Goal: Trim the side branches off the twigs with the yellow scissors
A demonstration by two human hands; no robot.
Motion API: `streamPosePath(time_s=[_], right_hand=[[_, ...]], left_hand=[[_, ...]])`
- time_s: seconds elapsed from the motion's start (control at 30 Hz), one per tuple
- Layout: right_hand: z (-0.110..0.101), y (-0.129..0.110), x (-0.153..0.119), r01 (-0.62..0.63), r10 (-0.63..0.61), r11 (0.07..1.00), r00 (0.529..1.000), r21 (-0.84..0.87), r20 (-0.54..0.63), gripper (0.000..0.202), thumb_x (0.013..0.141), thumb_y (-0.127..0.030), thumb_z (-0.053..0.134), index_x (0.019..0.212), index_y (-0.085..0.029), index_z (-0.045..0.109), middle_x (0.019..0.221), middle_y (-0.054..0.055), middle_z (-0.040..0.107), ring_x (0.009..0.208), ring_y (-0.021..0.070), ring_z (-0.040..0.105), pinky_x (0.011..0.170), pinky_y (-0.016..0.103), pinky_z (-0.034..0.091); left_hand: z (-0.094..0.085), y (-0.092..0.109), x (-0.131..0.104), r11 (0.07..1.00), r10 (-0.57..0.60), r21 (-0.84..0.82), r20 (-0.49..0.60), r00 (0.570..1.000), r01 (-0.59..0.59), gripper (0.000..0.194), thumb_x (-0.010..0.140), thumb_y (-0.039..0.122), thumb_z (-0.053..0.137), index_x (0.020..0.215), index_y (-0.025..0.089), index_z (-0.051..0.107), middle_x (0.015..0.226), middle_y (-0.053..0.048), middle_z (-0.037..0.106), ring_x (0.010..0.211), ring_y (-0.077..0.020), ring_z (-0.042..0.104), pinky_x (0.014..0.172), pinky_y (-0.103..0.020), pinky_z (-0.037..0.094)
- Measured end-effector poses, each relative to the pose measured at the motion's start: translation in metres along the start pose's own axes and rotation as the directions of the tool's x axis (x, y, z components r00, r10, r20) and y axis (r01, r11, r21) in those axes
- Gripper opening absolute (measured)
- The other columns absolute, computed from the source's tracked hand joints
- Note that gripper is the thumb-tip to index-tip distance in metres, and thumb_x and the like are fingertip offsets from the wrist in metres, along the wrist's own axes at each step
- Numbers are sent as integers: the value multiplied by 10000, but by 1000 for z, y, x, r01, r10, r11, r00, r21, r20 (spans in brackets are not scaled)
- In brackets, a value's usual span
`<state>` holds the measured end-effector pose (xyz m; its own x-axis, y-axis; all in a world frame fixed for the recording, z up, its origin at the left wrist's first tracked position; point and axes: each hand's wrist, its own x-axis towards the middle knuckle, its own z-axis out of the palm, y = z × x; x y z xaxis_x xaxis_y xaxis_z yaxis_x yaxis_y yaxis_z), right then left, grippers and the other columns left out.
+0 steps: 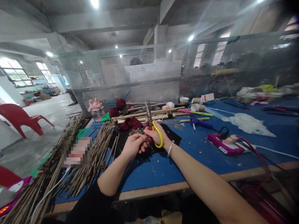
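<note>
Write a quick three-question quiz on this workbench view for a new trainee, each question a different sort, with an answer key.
1. True or false: a round silver bangle circles the person's left wrist.
2. Fill in the blank: the person's right hand holds metal-bladed scissors with ____ handles.
3. Which of these lies on the flat blue tabletop to the right of the hands?
A) a purple power strip
B) a spread of thin brown wooden sticks
C) two dark red balls of yarn

Key:
1. False; the round silver bangle is on the right wrist.
2. Yellow.
3. A.
</note>
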<state>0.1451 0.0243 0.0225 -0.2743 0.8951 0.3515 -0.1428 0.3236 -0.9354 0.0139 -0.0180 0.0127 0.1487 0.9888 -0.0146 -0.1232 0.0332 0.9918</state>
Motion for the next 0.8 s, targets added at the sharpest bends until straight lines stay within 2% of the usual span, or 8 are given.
streamPosePath(time_s=[0.17,0.37,0.53,0.67,0.8], right_hand=[[2,-7,-2,81,-85,990,996,-115,-33,296,649,-219,568,921,-203,450,623,-65,448,481,71,409,446,196,352],[1,-8,-3,128,-138,969,990,-212,-34,296,670,-256,575,937,-206,459,601,-59,450,522,94,420,507,222,378],[0,-5,0,124,-145,964,986,-235,-78,310,689,-287,583,962,-202,465,624,-49,458,549,106,443,541,236,400],[1,-5,1,100,-124,977,985,-186,-124,315,687,-295,607,947,-205,455,639,-46,449,535,105,427,535,242,401],[0,0,1,120,-144,973,983,-197,-113,356,714,-335,590,1004,-208,426,707,-29,457,598,116,453,597,255,423]], left_hand=[[0,0,-1,1000,-22,4,-12,1000,23,266,678,384,626,720,138,536,479,23,567,310,-42,434,286,-133,260],[0,0,0,998,-60,-7,23,998,60,326,678,434,622,792,135,559,510,24,571,286,-30,389,277,-137,199],[3,2,-1,1000,-8,14,16,1000,7,410,668,461,621,882,114,580,524,21,571,291,-25,360,294,-150,217],[3,3,-3,999,51,10,46,998,-51,423,687,422,614,957,97,589,562,9,583,304,-16,334,307,-158,209],[-1,3,0,994,103,-35,-45,994,-104,425,686,408,619,976,100,596,577,4,593,312,-13,317,316,-161,199]])
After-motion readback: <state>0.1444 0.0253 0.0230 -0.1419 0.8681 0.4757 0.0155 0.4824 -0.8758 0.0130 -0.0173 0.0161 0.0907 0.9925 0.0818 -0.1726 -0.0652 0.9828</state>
